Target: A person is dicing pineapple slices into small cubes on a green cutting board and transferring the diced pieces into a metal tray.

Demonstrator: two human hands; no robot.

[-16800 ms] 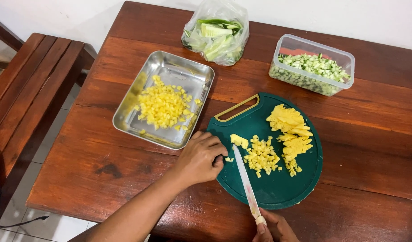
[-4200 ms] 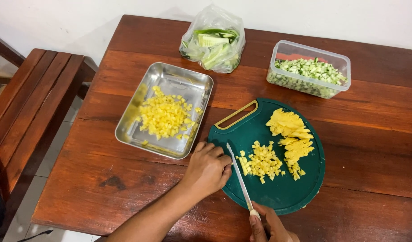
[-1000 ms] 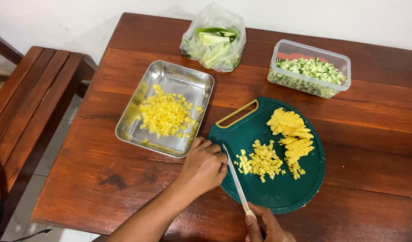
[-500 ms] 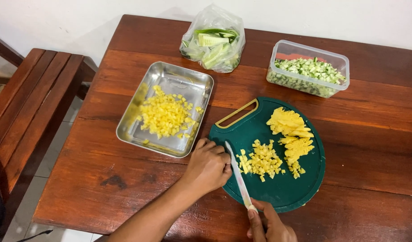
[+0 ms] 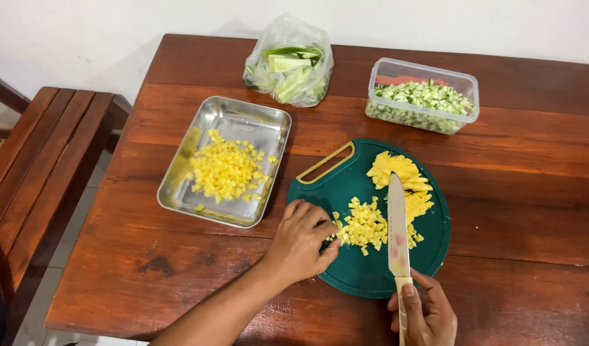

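- Yellow dice [image 5: 365, 225] lie mid-board on the green cutting board [image 5: 371, 275]; uncut slices [image 5: 397, 172] at 12 o'clock remain.
- Left hand [image 5: 302, 238] cups the dice; right hand [image 5: 429, 314] is clamped on the knife [image 5: 397, 221].
- Steel tray [image 5: 256, 122] at 9 o'clock on the desk [image 5: 531, 211] already holds much.

Camera: sitting on the person's head, the only view.
Facing: looking steeply down and forward across the table [image 5: 512, 192].
Nearness: sitting close, hands entering at the lower edge of the frame.
Framing: taking in most of the table, wall running along the upper edge.

Shiny metal tray [image 5: 269, 128] on glossy wooden table [image 5: 531, 192].
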